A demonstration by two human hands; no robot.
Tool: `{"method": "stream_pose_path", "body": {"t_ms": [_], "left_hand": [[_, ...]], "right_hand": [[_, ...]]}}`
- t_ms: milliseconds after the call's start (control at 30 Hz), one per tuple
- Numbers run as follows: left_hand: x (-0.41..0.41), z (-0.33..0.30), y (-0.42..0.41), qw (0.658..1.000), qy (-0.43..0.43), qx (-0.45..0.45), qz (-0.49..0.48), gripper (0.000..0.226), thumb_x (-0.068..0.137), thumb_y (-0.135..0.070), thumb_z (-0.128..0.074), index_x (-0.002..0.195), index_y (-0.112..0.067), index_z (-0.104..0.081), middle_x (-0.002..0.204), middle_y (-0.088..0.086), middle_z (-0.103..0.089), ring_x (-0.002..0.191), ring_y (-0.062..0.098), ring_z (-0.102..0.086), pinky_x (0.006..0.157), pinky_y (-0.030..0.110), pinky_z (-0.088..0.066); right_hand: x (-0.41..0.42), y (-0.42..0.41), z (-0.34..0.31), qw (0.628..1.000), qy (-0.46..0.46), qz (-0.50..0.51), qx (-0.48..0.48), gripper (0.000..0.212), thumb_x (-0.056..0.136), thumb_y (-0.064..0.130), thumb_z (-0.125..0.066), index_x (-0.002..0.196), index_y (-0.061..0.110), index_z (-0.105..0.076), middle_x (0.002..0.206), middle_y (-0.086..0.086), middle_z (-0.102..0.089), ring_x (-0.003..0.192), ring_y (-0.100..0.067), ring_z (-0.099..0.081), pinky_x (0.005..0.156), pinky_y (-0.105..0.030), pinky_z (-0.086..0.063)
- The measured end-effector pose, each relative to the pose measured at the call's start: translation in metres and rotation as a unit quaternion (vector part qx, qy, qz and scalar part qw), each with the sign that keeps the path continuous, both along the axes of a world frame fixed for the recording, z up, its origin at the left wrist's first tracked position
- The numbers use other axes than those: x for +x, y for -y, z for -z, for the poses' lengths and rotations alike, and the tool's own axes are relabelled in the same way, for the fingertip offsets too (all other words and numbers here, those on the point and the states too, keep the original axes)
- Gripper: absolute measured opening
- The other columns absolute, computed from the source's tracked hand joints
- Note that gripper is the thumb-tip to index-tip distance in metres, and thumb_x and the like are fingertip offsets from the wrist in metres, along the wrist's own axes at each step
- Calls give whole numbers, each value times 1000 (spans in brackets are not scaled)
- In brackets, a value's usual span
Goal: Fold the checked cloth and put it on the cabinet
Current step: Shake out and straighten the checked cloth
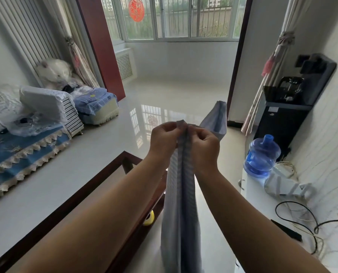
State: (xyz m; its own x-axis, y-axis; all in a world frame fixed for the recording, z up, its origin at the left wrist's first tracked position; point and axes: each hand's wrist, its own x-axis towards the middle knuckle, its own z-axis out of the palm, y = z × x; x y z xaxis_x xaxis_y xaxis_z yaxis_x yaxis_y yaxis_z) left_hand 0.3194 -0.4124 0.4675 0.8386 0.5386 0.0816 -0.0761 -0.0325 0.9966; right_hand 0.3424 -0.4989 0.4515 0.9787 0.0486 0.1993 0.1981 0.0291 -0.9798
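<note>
Left hand (165,137), right hand (202,141) pinch checked cloth (181,194) top edges together; cloth hangs, apparently clear of table (122,164).

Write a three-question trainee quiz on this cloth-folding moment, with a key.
1. True or false: the checked cloth already lies on the cabinet.
2. Which hands pinch the cloth's top edge? A) left hand only B) right hand only C) both
3. Fill in: the blue water bottle stands on the person's ____ side.

Key: 1 false, it hangs in the air; 2 C; 3 right.
</note>
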Motion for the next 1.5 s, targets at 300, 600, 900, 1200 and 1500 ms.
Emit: {"method": "stream_pose_path", "body": {"t_ms": [300,600,900,1200,1500], "left_hand": [[-21,5,-10,998,22,35,57,21,92,-21,-62,100,-5,-74,94,9,-75,87,20,-73,74,28,-59],[-36,7,-20,971,23,230,65,17,92,-21,-62,102,-17,-75,92,-5,-75,86,1,-70,82,24,-56],[-56,17,-9,922,8,387,-3,22,93,-23,-60,113,-26,-68,107,-6,-73,94,10,-69,77,19,-52],[-60,23,-16,901,27,432,3,25,97,-17,-53,113,-10,-70,95,8,-75,83,24,-71,66,6,-42],[-55,22,-23,949,22,309,55,18,94,-17,-56,95,-9,-73,86,2,-74,79,16,-70,73,37,-59]], "right_hand": [[-12,4,1,999,-34,-6,21,14,92,27,-60,91,14,-67,79,5,-69,73,-5,-67,61,-10,-51],[-21,9,-3,997,34,-16,-74,19,88,29,-66,91,11,-71,80,4,-70,74,-8,-66,66,-13,-51],[-26,14,-22,979,53,-72,-182,19,82,32,-66,77,16,-76,73,4,-73,71,-12,-69,76,-36,-57],[-21,19,-41,952,23,-159,-262,20,82,28,-64,73,14,-75,77,-9,-73,77,-21,-69,83,-47,-56],[-17,45,-33,896,72,-272,-343,51,73,41,-77,110,23,-47,121,4,-54,112,-12,-50,83,-24,-44]]}}
